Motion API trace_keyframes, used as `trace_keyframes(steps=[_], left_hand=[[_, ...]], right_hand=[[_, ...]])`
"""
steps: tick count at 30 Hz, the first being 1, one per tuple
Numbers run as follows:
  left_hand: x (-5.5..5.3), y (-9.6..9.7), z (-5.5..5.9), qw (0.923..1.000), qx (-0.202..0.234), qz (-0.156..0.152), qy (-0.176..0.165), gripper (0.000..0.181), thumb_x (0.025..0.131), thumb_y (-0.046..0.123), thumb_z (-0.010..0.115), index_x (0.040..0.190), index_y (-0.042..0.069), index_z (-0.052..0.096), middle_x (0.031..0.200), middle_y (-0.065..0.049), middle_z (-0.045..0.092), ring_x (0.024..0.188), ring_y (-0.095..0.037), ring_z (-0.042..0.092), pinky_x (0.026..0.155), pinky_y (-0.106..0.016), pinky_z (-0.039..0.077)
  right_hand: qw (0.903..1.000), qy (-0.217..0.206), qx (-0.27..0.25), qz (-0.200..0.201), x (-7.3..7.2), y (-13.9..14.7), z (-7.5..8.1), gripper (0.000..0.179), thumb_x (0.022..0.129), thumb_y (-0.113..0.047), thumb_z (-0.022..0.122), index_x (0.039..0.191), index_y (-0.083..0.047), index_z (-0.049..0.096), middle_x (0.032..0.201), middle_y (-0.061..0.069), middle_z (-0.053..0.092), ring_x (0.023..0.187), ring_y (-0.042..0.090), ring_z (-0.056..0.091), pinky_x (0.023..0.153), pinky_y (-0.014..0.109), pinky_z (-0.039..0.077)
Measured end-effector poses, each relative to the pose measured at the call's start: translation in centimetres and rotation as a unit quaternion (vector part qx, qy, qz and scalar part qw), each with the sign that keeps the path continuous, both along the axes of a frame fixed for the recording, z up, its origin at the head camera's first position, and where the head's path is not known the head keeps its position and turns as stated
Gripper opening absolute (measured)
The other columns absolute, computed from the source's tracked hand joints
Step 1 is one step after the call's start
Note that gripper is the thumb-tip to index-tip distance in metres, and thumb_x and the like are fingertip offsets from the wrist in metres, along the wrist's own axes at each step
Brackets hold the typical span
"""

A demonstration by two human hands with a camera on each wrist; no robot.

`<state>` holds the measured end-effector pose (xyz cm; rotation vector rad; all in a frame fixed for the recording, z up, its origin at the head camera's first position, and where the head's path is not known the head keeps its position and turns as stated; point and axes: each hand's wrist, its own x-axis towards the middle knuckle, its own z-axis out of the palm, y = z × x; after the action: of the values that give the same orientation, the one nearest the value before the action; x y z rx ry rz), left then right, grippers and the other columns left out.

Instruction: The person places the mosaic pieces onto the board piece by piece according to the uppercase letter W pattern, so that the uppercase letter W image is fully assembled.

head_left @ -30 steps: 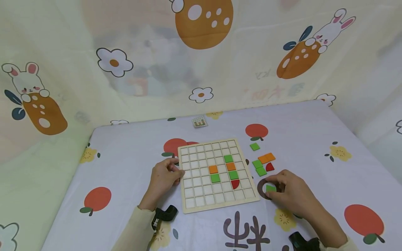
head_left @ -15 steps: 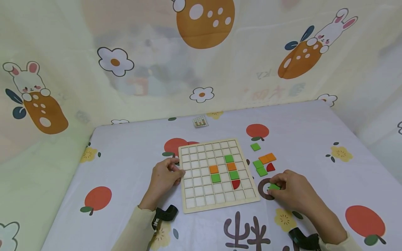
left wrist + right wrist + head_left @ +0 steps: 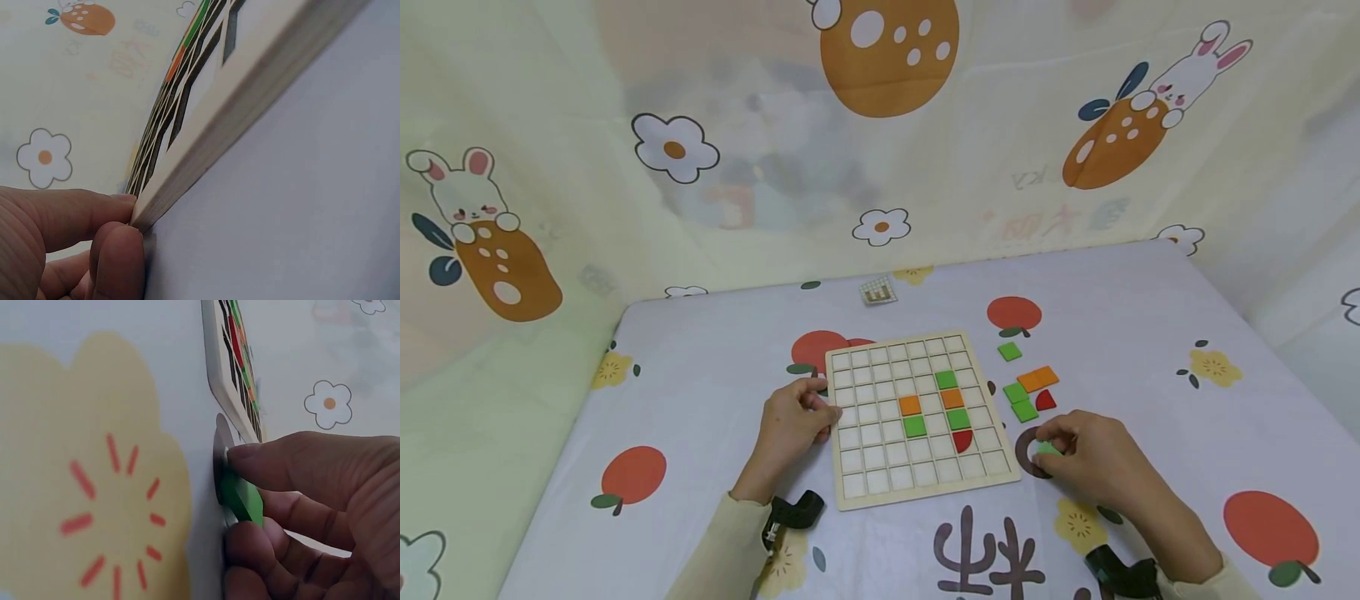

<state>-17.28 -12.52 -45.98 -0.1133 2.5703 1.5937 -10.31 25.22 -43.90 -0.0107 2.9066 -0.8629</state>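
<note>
My left hand (image 3: 793,421) pinches the left edge of a wooden grid board (image 3: 925,492) lying flat on the table. In the left wrist view, the thumb (image 3: 122,250) and index finger grip the board's rim. Green (image 3: 914,426), orange (image 3: 910,405) and red (image 3: 962,440) tiles sit in some of its cells. Right of the board, my right hand (image 3: 1093,450) pinches a green square tile (image 3: 247,497) between thumb and fingers. The tile is tilted, low over a brown ring printed on the cloth, and partly hidden by the fingers.
Beyond the right hand lie loose tiles: green (image 3: 1024,410), orange (image 3: 1038,378) and a red quarter-round (image 3: 1045,400). Another green tile (image 3: 1010,351) lies farther back. A small card (image 3: 877,291) with a grid picture is near the table's back edge, before a curtain (image 3: 760,250).
The green tile has tipped in my right hand's fingers, and that hand has shifted only slightly. My left hand and the board stay put.
</note>
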Motion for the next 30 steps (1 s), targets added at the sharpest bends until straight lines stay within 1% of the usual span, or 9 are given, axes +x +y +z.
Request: trace_keyframes(steps=[4,7,10,13,16,19,24,30], left_hand=[[0.03,0.01,0.03,1.0000,-0.002,-0.004,0.003,0.045,0.087,0.003,0.080,0.130,-0.002,0.067,0.078,-0.007,0.063,0.053,-0.012,0.060,0.050,-0.021,0.049],[0.01,0.06,0.04,1.0000,-0.003,-0.004,0.003,0.045,0.087,0.003,0.080,0.130,-0.002,0.067,0.079,-0.006,0.063,0.053,-0.011,0.060,0.050,-0.021,0.049],[-0.01,0.11,0.09,1.0000,0.000,-0.002,0.000,0.046,0.086,0.004,0.081,0.131,-0.001,0.067,0.079,-0.006,0.063,0.053,-0.012,0.060,0.050,-0.021,0.049],[0.01,0.09,0.12,1.0000,-0.001,-0.005,0.002,0.047,0.086,0.004,0.081,0.130,-0.002,0.067,0.079,-0.006,0.063,0.053,-0.012,0.060,0.050,-0.021,0.049],[0.03,0.05,0.10,1.0000,0.000,-0.004,0.003,0.047,0.086,0.004,0.081,0.130,-0.002,0.067,0.078,-0.006,0.064,0.053,-0.012,0.060,0.050,-0.021,0.048],[0.02,0.03,0.05,1.0000,0.001,-0.002,0.002,0.047,0.086,0.004,0.081,0.131,-0.001,0.067,0.078,-0.006,0.064,0.052,-0.012,0.060,0.050,-0.021,0.047],[0.07,0.01,0.12,1.0000,0.001,-0.003,0.003,0.046,0.087,0.004,0.081,0.131,-0.002,0.067,0.078,-0.006,0.064,0.052,-0.012,0.059,0.050,-0.021,0.048],[0.11,-0.09,0.30,1.0000,0.000,-0.003,0.003,0.046,0.087,0.005,0.081,0.130,-0.001,0.067,0.077,-0.006,0.063,0.052,-0.012,0.059,0.051,-0.022,0.047]], right_hand=[[0.9998,0.006,-0.013,0.012,0.20,0.14,0.14,0.011,0.082,-0.012,0.085,0.089,-0.013,0.077,0.077,-0.003,0.060,0.076,0.018,0.054,0.062,0.027,0.046],[0.9991,0.007,-0.035,0.025,0.35,0.20,0.22,0.011,0.083,-0.008,0.082,0.090,-0.014,0.077,0.074,-0.004,0.060,0.072,0.016,0.054,0.060,0.025,0.045],[0.9981,-0.006,-0.052,0.031,0.38,0.17,0.26,0.017,0.082,-0.006,0.081,0.099,-0.011,0.079,0.074,-0.004,0.059,0.069,0.016,0.052,0.058,0.024,0.044],[0.9969,-0.033,-0.063,0.034,0.31,0.16,0.25,0.029,0.079,-0.005,0.084,0.107,-0.006,0.079,0.079,-0.001,0.060,0.073,0.017,0.053,0.059,0.023,0.045],[0.9956,-0.056,-0.062,0.042,0.25,0.11,0.27,0.035,0.075,-0.005,0.088,0.108,-0.004,0.079,0.084,0.001,0.060,0.078,0.018,0.053,0.062,0.023,0.048],[0.9950,-0.065,-0.055,0.052,0.20,-0.01,0.34,0.034,0.073,-0.003,0.088,0.105,-0.004,0.078,0.085,0.002,0.058,0.078,0.019,0.054,0.062,0.024,0.049],[0.9953,-0.063,-0.043,0.060,0.17,-0.20,0.47,0.027,0.074,-0.006,0.089,0.097,-0.009,0.075,0.082,0.002,0.056,0.076,0.018,0.052,0.060,0.024,0.047],[0.9954,-0.038,-0.059,0.065,0.31,-0.03,0.45,0.022,0.077,-0.009,0.089,0.090,-0.014,0.071,0.077,-0.002,0.058,0.076,0.017,0.053,0.062,0.023,0.047]])
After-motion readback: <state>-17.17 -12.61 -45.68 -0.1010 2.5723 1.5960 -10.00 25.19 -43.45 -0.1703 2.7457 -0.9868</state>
